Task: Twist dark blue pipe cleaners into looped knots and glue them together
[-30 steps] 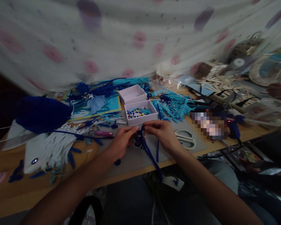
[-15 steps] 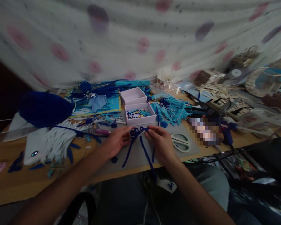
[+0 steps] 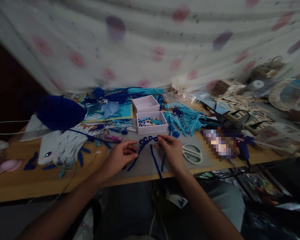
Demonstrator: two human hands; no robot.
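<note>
A dark blue pipe cleaner (image 3: 148,138) bent into a row of small loops hangs above the grey mat, a straight tail running down to the left. My right hand (image 3: 172,151) pinches its right end between thumb and fingertips. At its left end is my left hand (image 3: 121,155), thumb and forefinger apart and the other fingers curled; whether it touches the tail is hard to tell. Loose blue pipe cleaner lengths (image 3: 156,162) lie below and beside the right hand. White-handled scissors (image 3: 193,154) rest right of that hand.
Behind the hands stands a white box (image 3: 153,128) of beads, its lid (image 3: 145,104) beyond. Turquoise stems (image 3: 187,116) are heaped to the right, near a blue glue gun (image 3: 243,146). A dark blue fuzzy bundle (image 3: 60,112) lies left. Another person's hand (image 3: 298,116) shows far right.
My left hand has drawn slightly away from the loops, its thumb and forefinger parting. My right hand keeps its pinch. The camera view has shifted a little to the left.
</note>
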